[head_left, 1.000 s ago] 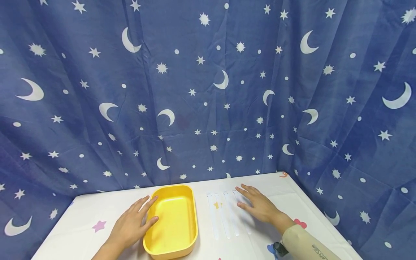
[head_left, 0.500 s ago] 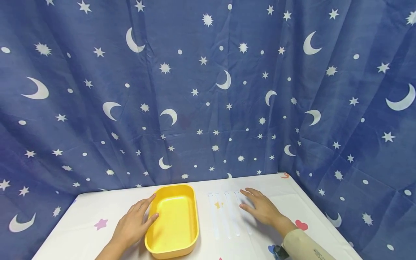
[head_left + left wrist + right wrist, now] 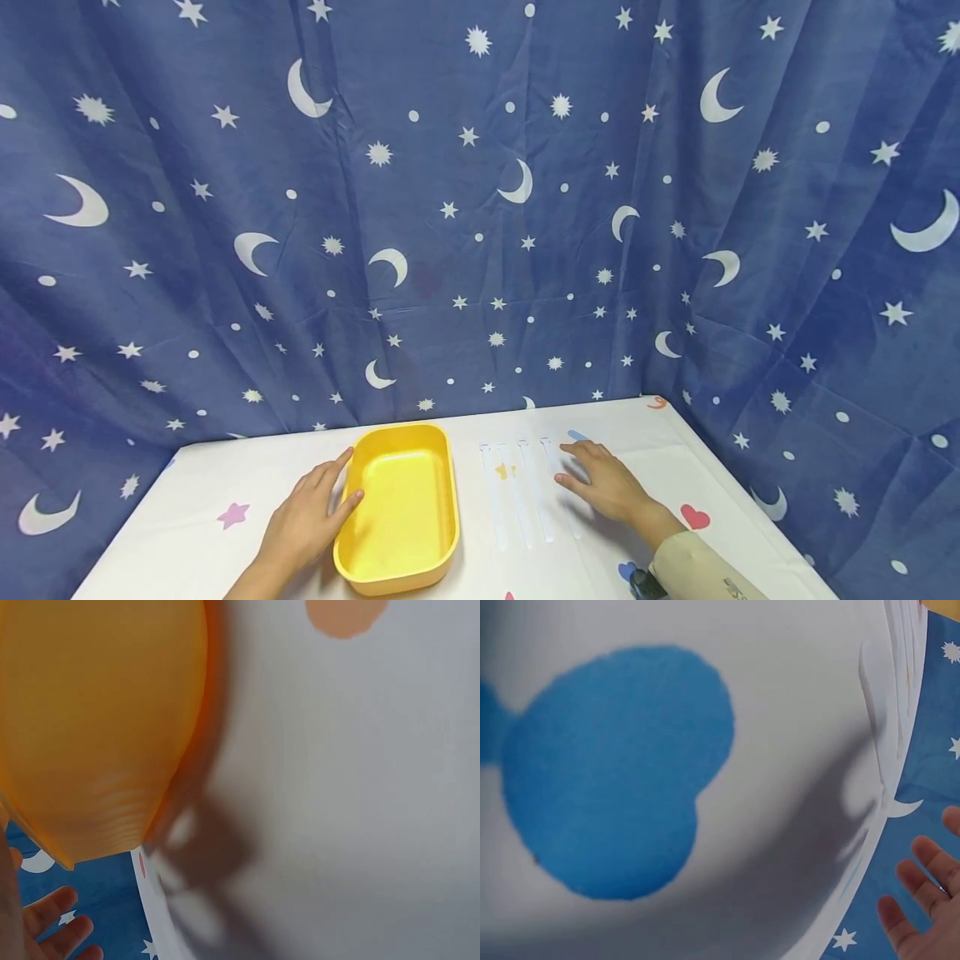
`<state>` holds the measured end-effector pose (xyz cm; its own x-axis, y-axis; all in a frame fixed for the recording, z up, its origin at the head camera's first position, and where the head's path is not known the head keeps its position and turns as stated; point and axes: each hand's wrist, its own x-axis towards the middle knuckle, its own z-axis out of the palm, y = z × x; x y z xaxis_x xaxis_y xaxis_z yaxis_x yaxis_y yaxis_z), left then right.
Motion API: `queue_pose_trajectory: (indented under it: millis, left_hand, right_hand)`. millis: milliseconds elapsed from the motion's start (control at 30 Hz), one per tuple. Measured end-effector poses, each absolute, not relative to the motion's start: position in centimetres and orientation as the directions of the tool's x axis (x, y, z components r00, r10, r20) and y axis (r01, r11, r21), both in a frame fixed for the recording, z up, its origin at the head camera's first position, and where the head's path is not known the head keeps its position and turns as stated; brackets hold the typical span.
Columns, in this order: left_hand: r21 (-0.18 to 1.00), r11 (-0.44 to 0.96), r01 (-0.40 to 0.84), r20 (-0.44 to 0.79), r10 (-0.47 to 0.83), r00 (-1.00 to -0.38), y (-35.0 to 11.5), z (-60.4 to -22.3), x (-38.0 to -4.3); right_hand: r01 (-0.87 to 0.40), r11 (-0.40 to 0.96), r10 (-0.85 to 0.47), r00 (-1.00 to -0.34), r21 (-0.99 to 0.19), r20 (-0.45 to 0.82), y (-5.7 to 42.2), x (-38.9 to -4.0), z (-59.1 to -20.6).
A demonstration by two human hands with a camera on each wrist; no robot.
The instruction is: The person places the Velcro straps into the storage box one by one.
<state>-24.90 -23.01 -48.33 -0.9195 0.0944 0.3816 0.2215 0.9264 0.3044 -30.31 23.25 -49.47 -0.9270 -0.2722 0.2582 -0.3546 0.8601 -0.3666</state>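
Observation:
A yellow rectangular tub (image 3: 401, 521) with rounded corners and nothing inside stands at the centre-left of the table in the head view. My left hand (image 3: 302, 518) is at its left side, fingers relaxed and spread, the fingertips and thumb right at the rim. Several long, thin white strips (image 3: 535, 492) with small squared heads lie side by side, right of the tub. My right hand (image 3: 609, 485) hovers beside the rightmost strip, holding nothing, its fingers loosely extended. In the right wrist view, the rounded end of one white strip (image 3: 876, 682) shows beyond the hand's shadow.
A white tablecloth (image 3: 202, 508) with printed coloured shapes covers the table. Behind it and along the right side hangs a blue curtain (image 3: 435, 225) with moons and stars. A small dark object (image 3: 647, 585) shows under the right sleeve (image 3: 697, 567).
My right hand has drawn slightly right, away from the rightmost strip, uncovering its head. My left hand's fingers have shifted a little at the tub's rim. Tub and strips stay put.

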Motion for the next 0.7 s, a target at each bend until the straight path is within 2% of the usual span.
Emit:
queue_pose_trajectory:
  millis: [300,700]
  left_hand:
    - [0.342,0.922,0.182,0.319,0.068,-0.945,-22.9,-48.3,-24.7]
    - [0.418,0.901,0.116,0.204,0.031,-0.978,-22.6,-48.2,-24.7]
  right_hand:
    - [-0.307,0.864,-0.230,-0.946,-0.400,0.229,23.0,-30.2,-49.9]
    - [-0.281,0.878,-0.216,-0.955,-0.387,0.203,23.1,-30.0,-50.8]
